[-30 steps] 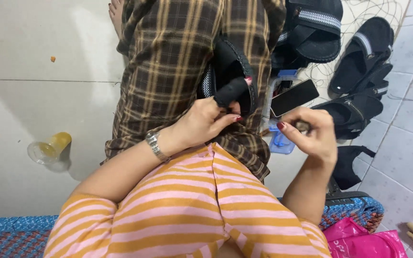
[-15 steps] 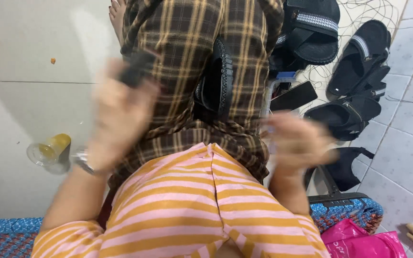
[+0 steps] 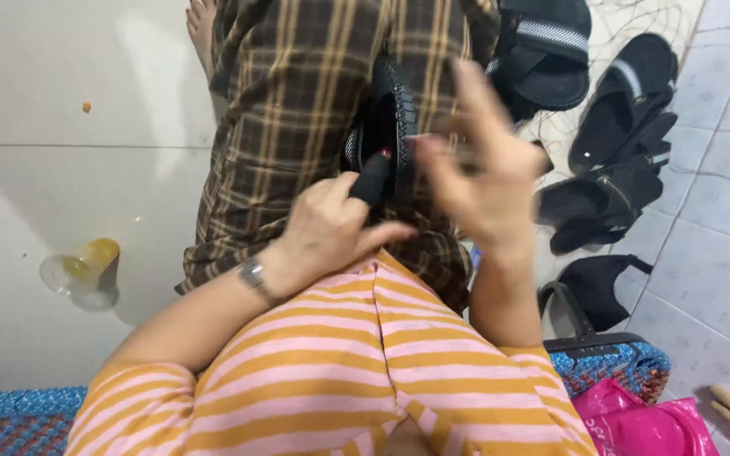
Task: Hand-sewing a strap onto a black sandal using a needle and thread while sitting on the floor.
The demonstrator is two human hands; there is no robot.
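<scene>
**Kid:** What is the person doing?

**Helper:** The left hand [image 3: 331,228] is wrapped around a small black tube [image 3: 373,179] with a bit of red at its tip. The fingers are pressed shut on it. It could be a glue stick or a marker; I cannot tell which.

**Kid:** Where is the tube?

**Helper:** It sits in that fist, right against a black shoe [image 3: 392,118]. The shoe lies on the person's lap, on the brown checked cloth [image 3: 297,101], with its edge turned up.

**Kid:** And the other hand?

**Helper:** The right hand [image 3: 479,165] is up in the air just beside the shoe. Its fingers are spread out. It is blurry, and something thin may be pinched near the fingertips, but I cannot be sure.

**Kid:** Is the shoe done?

**Helper:** I think not. The tube's tip is at the shoe's side, so it looks like the work on this shoe is in the middle. I cannot see any mark or glue on it.

**Kid:** Are there more shoes?

**Helper:** Yes. A pile of black sandals [image 3: 610,160] lies on the tiled floor [image 3: 720,253] to the right, well apart from the hands. Whether those are done or waiting, I cannot tell.

**Kid:** What else is there?

**Helper:** A tipped-over cup [image 3: 82,270] with yellow in it lies on the floor to the left, and a pink bag [image 3: 635,422] sits low on the right.
</scene>
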